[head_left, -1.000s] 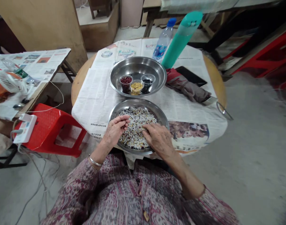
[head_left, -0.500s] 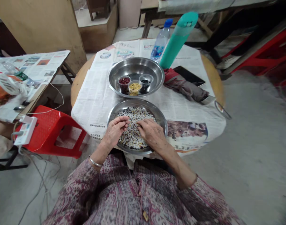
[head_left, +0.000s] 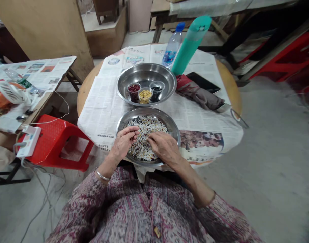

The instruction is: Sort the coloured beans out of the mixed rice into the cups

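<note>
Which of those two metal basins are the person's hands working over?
The nearer basin: its bottom is spread with mixed grains, and the left hand and right hand are over it. The farther basin holds three small cups instead.

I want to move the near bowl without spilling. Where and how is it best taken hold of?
Probably by the rim, at its left and right edges together, coming from both sides. The near bowl is wide, round and open, with loose grains spread over its bottom, so an even hold should limit tipping. The far bowl crowds its far edge.
</note>
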{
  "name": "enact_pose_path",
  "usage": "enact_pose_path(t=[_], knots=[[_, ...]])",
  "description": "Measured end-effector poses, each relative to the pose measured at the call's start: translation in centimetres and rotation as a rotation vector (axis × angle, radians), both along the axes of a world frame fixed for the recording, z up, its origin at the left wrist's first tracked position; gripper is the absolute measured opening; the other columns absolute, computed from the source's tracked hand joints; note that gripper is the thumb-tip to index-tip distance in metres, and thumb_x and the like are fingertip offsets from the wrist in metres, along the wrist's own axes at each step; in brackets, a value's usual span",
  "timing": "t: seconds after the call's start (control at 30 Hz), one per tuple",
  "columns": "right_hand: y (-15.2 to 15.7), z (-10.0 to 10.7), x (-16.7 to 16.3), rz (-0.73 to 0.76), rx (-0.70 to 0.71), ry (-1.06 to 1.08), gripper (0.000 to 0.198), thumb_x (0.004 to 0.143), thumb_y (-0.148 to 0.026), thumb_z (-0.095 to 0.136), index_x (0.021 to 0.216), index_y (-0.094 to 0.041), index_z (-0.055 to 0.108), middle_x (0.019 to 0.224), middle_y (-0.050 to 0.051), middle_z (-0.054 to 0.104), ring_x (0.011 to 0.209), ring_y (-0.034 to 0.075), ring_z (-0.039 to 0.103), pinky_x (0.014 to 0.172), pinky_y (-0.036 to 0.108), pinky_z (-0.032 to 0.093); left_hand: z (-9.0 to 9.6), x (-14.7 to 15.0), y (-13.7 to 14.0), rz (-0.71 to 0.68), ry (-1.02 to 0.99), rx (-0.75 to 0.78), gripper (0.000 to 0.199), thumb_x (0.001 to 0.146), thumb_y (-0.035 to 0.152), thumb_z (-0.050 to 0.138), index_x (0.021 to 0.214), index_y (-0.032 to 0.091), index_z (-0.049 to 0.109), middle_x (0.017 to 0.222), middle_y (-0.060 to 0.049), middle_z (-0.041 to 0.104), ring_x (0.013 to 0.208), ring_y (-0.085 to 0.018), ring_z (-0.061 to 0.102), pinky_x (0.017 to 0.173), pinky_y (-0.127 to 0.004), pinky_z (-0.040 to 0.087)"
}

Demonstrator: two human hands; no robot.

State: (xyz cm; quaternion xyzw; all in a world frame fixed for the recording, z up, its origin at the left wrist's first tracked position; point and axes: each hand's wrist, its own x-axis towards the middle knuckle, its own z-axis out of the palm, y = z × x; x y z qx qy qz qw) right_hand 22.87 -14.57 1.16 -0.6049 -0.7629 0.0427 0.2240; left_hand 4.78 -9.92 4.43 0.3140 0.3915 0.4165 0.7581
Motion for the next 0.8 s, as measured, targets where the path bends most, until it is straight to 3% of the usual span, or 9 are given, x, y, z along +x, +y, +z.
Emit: enact_pose_path(t=[0.23,0.43,0.8], knots=[[-0.1,0.16,0.08,-0.036,0.005,0.047,0.021,0.099,-0.025,0.049,0.087,-0.021,0.067,0.084,0.007,0.074,0.08,0.021,0.066,0.077,0.032,0.042,-0.06,-0.04,0.08,-0.003,0.007,-0.003,0.015,0.077,0.009,0.07,0.09,0.013,0.076,0.082,-0.004,0.066,0.069,-0.008,0.054,0.065,-0.022,0.041],[-0.18,0.41,-0.22,-0.062,-0.017,0.004,0.032,0.1,-0.033,0.051,0.073,-0.021,0.064,0.077,0.006,0.074,0.074,0.02,0.066,0.074,0.032,0.039,-0.3,-0.02,0.12,-0.003,-0.008,0.009,0.015,0.077,0.009,0.069,0.09,0.013,0.076,0.083,-0.005,0.067,0.069,-0.008,0.054,0.065,-0.021,0.041],[-0.3,0.21,-0.11,-0.083,-0.079,0.08,0.016,0.095,-0.021,0.056,0.093,-0.019,0.072,0.094,0.008,0.078,0.088,0.023,0.071,0.08,0.033,0.046,-0.18,0.13,0.01,-0.003,-0.028,0.008,0.014,0.079,0.008,0.067,0.09,0.012,0.074,0.081,-0.004,0.066,0.067,-0.007,0.053,0.064,-0.021,0.041]])
